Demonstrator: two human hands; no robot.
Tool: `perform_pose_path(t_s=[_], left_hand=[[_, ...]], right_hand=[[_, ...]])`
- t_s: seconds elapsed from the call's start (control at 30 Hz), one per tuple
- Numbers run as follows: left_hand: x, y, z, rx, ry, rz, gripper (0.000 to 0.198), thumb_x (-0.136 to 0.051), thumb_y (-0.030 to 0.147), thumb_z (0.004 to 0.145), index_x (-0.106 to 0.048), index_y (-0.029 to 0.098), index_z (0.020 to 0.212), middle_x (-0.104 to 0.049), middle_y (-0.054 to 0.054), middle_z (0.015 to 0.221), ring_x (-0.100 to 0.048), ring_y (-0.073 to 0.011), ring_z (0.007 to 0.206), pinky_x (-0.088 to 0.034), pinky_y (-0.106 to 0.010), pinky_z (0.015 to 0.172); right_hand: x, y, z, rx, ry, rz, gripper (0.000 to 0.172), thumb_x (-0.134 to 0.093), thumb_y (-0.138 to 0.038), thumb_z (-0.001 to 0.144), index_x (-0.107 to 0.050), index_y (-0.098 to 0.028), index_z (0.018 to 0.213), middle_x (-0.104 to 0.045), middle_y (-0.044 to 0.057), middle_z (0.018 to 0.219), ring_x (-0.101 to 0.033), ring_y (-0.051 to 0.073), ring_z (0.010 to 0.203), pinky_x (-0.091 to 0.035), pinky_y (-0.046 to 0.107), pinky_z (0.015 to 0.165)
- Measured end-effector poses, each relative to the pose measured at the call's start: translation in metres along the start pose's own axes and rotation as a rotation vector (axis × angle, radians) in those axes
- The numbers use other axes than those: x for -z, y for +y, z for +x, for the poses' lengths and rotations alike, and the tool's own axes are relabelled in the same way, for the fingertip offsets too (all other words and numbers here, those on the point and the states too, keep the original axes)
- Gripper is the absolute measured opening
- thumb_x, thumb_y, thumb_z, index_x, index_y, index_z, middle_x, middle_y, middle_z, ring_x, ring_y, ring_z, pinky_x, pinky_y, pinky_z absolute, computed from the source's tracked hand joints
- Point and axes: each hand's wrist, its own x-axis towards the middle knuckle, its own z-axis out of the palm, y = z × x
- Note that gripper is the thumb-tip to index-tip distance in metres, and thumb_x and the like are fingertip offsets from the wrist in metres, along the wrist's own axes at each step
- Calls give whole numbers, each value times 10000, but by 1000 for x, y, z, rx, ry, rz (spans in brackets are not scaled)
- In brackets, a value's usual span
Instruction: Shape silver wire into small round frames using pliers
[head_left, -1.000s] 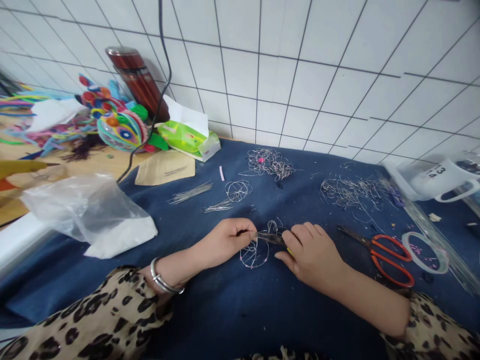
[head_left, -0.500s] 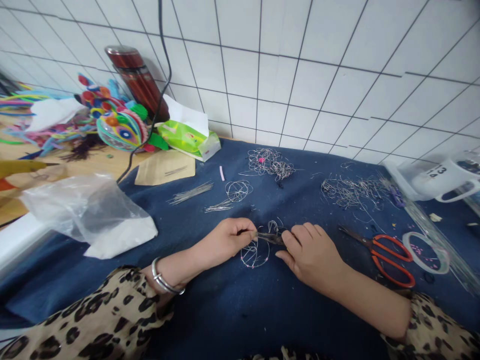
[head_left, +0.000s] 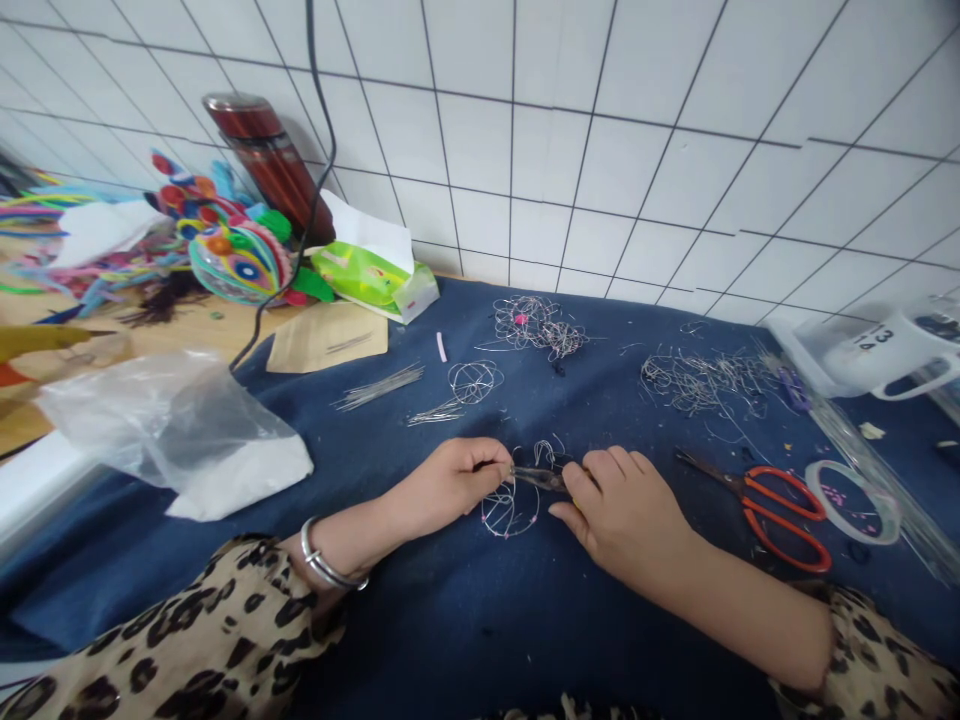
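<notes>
Low over the dark blue cloth, my left hand (head_left: 466, 478) pinches a round wire frame (head_left: 510, 520) with small pink beads on its rim. The frame hangs below the fingertips. My right hand (head_left: 619, 500) is wrapped round a pair of pliers (head_left: 541, 478), whose handles are mostly hidden in the palm. The plier jaws point left and meet the wire right at my left fingertips. Just behind the pliers lies a small bent piece of wire (head_left: 547, 452). Another round wire frame (head_left: 475, 382) rests on the cloth farther back.
Red-handled scissors (head_left: 784, 515) and a round dish (head_left: 885, 525) of pink beads lie at right. Wire tangles (head_left: 697, 380) and straight wires (head_left: 380, 386) sit farther back. A plastic bag (head_left: 180, 420) lies left; a white mug (head_left: 900, 350) stands at far right.
The view has shifted very slightly. Both hands keep their grips, and the pliers stay at the wire with hardly any movement.
</notes>
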Motion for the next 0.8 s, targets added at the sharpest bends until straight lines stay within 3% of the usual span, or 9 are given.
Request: perform_pose_path(t_s=[0.8], left_hand=[[-1, 4, -1, -88, 18, 76, 193, -421, 211, 828, -589, 147, 760, -479, 42, 585, -432, -75, 487, -348, -184, 479]], right_hand=[[3, 0, -2, 48, 24, -37, 292, -404, -356, 890, -574, -147, 1002, -515, 66, 747, -430, 193, 709, -273, 328, 596]])
